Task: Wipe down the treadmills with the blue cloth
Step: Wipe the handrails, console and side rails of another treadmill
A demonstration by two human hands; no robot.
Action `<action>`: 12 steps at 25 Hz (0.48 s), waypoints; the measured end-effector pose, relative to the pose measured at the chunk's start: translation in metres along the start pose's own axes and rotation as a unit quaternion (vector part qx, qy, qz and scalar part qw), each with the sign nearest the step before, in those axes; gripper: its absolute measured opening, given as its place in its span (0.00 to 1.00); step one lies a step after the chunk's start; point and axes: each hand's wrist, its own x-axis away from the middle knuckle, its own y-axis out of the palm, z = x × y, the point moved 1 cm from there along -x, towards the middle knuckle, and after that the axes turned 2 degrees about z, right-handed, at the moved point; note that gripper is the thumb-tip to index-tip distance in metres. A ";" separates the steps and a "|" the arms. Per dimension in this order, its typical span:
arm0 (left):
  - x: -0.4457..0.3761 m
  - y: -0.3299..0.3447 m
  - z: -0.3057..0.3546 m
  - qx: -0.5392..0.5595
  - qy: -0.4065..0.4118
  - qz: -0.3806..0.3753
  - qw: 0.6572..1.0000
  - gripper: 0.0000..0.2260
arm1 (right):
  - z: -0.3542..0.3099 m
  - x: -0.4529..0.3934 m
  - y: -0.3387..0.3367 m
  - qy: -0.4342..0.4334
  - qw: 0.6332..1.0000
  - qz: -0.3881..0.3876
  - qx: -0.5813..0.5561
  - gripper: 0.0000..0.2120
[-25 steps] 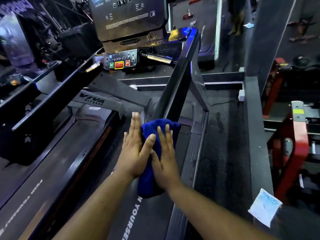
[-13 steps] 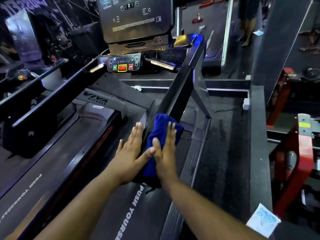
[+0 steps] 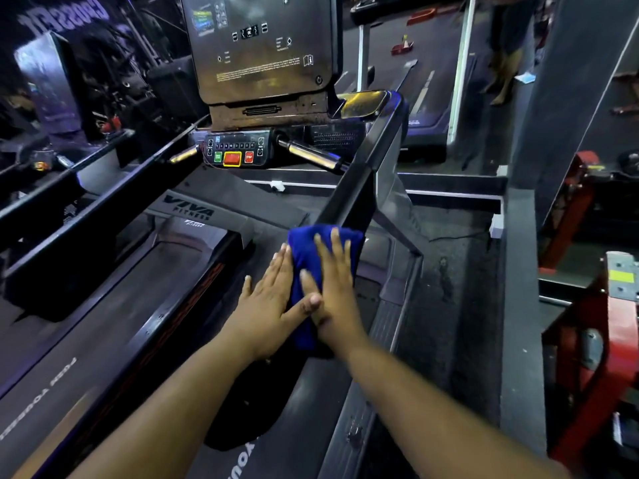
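The blue cloth is draped over the lower end of the treadmill's right black handrail. My left hand lies flat with straight fingers against the cloth's left side, its thumb crossing over onto the cloth. My right hand presses flat on the cloth's top and right side, fingers straight and pointing up the rail. The treadmill's console and button panel stand beyond the rail's upper end.
The treadmill belt runs below my forearms. A second treadmill lies to the left with its own rail. Red equipment stands at the right. A person's legs are at the far back.
Both hands with the cloth have slid a little further up the handrail, and the view has shifted forward and closer.
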 end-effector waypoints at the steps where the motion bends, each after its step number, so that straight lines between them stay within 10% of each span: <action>1: -0.002 0.001 -0.001 0.001 0.000 0.002 1.000 0.55 | 0.000 0.016 0.003 -0.005 1.000 -0.015 -0.016 0.30; 7: -0.005 0.003 0.000 -0.004 0.005 -0.002 1.000 0.49 | 0.051 -0.125 -0.021 -0.035 0.997 0.024 0.067 0.33; 12: -0.005 0.005 -0.001 -0.011 0.006 0.002 1.000 0.49 | 0.070 -0.135 -0.020 0.111 0.984 0.115 -0.076 0.42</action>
